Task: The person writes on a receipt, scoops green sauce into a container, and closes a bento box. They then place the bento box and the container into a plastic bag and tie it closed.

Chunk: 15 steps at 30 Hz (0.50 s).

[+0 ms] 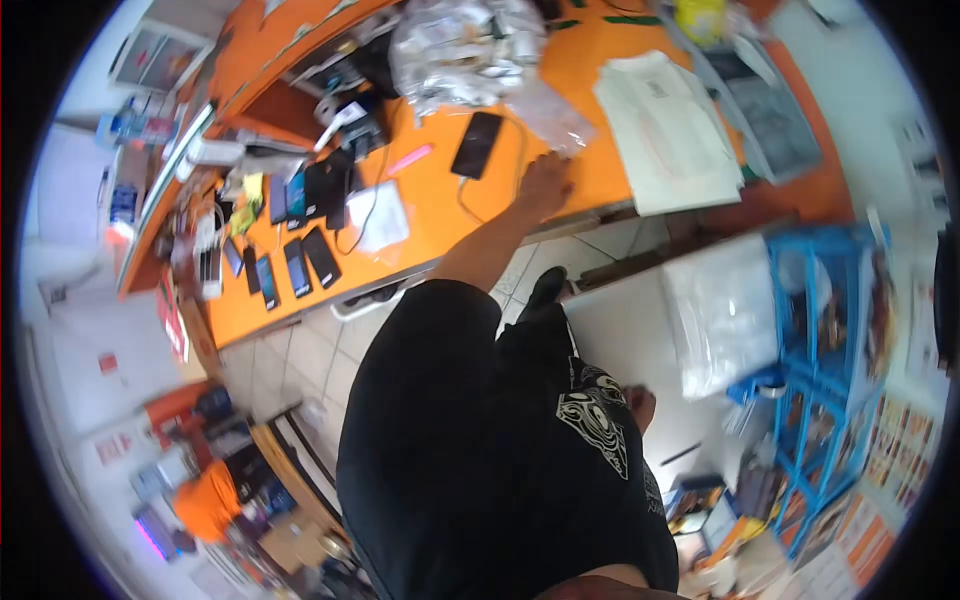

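Observation:
My left hand (546, 187) reaches over the front edge of the orange table, its fingers apart and holding nothing. Its fingertips are right at the lower edge of a clear plastic bag (550, 115). To the left of that hand lies a black smartphone (477, 145) with a white cable (466, 198) at its lower end. A stack of whitish plastic sheets or bags (665, 135) lies to the right. My right hand (640, 405) hangs low beside my black shirt, partly hidden by it and blurred, so I cannot tell how its fingers are held.
Several phones (297, 268) and a pink pen-like item (410, 159) lie on the orange table (430, 235). A big clear bag of silvery items (465, 50) stands at the back, a grey bin (765, 110) at the right. Blue shelving (815, 360) rises at the right.

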Each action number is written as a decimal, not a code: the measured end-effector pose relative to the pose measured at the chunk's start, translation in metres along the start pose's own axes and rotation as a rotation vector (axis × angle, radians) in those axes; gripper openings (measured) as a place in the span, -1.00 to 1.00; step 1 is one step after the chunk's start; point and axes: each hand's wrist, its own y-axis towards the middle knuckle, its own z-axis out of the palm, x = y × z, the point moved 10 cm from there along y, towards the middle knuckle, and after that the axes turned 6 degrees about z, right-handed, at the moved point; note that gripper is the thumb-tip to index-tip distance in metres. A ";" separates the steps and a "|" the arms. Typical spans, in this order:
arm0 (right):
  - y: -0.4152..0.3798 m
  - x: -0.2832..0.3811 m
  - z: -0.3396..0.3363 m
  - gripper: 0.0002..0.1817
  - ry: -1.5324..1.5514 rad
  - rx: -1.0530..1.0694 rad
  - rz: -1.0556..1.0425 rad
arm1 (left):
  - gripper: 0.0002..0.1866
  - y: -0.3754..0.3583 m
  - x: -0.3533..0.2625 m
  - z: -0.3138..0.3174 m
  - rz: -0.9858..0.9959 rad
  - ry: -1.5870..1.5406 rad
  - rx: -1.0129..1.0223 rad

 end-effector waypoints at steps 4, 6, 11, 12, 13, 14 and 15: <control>0.010 -0.038 0.027 -0.72 -0.110 0.390 0.351 | -0.56 -0.037 0.058 -0.062 0.037 -0.089 -0.426; 0.022 -0.043 0.027 -0.71 -0.141 0.413 0.342 | -0.57 -0.085 0.122 -0.109 -0.147 0.070 -0.623; 0.054 -0.049 0.039 -0.63 -0.187 0.578 0.353 | -0.56 -0.207 0.293 -0.126 -0.848 0.240 -0.382; 0.057 -0.051 0.040 -0.61 -0.192 0.599 0.355 | -0.56 -0.218 0.307 -0.111 -0.889 0.148 -0.201; 0.063 -0.052 0.043 -0.59 -0.200 0.624 0.350 | -0.55 -0.222 0.305 -0.108 -0.875 0.171 -0.160; 0.068 -0.052 0.043 -0.57 -0.202 0.643 0.348 | -0.54 -0.218 0.301 -0.108 -0.852 0.195 -0.120; 0.071 -0.052 0.046 -0.55 -0.205 0.659 0.352 | -0.54 -0.220 0.299 -0.106 -0.810 0.210 -0.175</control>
